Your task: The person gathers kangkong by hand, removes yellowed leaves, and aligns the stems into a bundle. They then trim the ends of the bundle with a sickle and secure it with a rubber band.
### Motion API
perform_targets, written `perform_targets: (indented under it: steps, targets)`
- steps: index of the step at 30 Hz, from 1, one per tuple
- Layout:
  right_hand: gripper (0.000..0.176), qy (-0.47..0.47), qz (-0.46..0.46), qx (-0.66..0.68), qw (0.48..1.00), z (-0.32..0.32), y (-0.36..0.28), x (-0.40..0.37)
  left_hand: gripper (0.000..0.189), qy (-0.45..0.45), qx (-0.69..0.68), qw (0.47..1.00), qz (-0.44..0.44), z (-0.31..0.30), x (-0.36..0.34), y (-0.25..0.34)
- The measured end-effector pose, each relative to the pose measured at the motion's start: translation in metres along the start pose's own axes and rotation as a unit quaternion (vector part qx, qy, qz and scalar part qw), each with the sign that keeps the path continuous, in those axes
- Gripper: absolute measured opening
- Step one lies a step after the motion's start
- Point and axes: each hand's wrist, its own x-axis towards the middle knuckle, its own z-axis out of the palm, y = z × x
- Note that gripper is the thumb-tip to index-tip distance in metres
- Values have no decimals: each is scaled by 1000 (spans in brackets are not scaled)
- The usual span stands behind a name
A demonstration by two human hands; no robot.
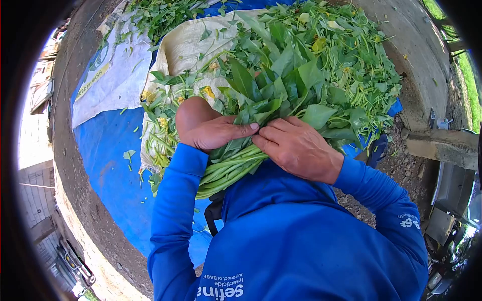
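A bundle of water spinach (231, 172) lies across my lap, its long green stems pointing down to the left and its broad leaves fanning upward. My left hand (218, 132) is closed around the bundle, with the thumb pressed over it. From the other side, my right hand (300, 149) grips the same bundle, fingers curled. The fingertips of both hands nearly meet at the middle of the bunch. Whether a tie runs around it is hidden by my fingers. A bare knee (192, 113) sits just behind my left hand.
A large heap of loose greens (351, 70) spreads ahead and to the right. Beneath lie a cream woven sack (193, 47), a white printed sack (113, 90) and a blue tarp (113, 150). Concrete blocks (442, 149) and gravel are at the right.
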Motion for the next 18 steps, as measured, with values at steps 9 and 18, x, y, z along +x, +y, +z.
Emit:
perform_targets:
  steps: [9, 18]
  targets:
    - [46, 64, 28, -60, 996, 30, -4, 9, 86, 227, 512, 827, -43, -22, -9, 17]
    - [42, -103, 35, 73, 991, -1, -22, -11, 64, 267, 508, 814, 87, 14, -14, 23]
